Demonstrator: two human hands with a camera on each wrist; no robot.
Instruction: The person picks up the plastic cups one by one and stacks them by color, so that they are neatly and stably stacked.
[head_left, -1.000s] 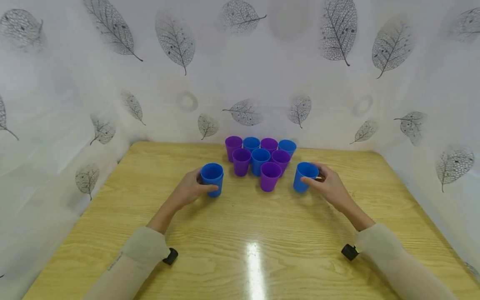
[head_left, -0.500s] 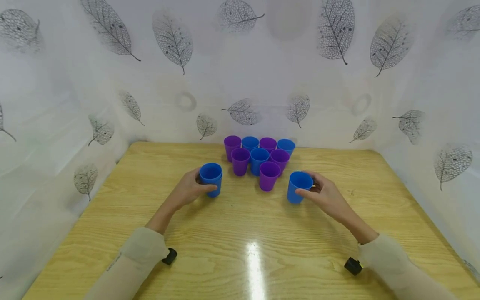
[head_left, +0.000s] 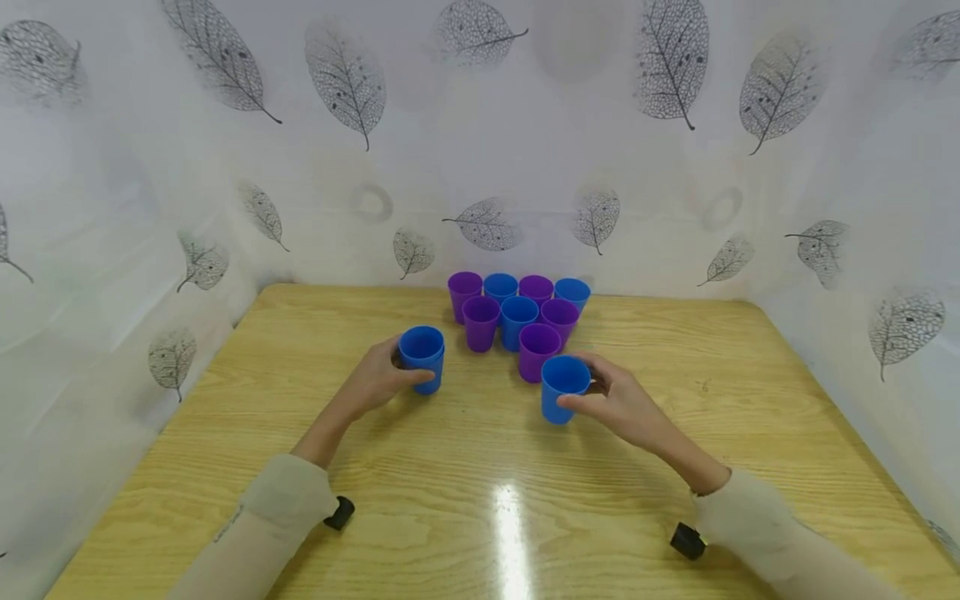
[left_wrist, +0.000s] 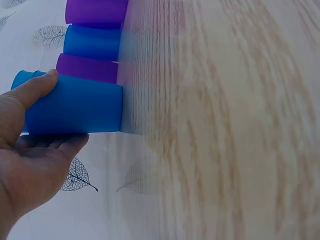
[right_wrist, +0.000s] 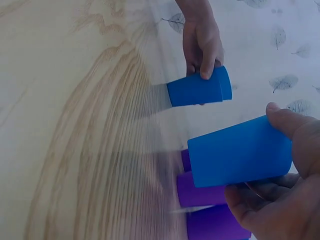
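My left hand (head_left: 378, 379) grips two nested blue cups (head_left: 423, 371), which stand upright on the table left of the cup group. A second rim shows just below the top one, and in the left wrist view the thumb (left_wrist: 37, 90) lies along the side of these cups. With fingers and thumb around it, my right hand (head_left: 630, 408) holds a single blue cup (head_left: 557, 402) upright, in front of the nearest purple cup (head_left: 536, 360). Whether this cup touches the table is hard to tell. The far-side fingers of both hands are partly hidden behind the cups.
Behind, several purple and blue cups stand upright in a triangular group, among them a blue cup (head_left: 517, 323) in the middle row. The wooden table (head_left: 420, 483) ends at a white leaf-print sheet (head_left: 330, 225) at the back and sides.
My right hand has carried its blue cup leftward and nearer to me, from the group's right side to the front of it. The left hand and its cups have stayed in place.
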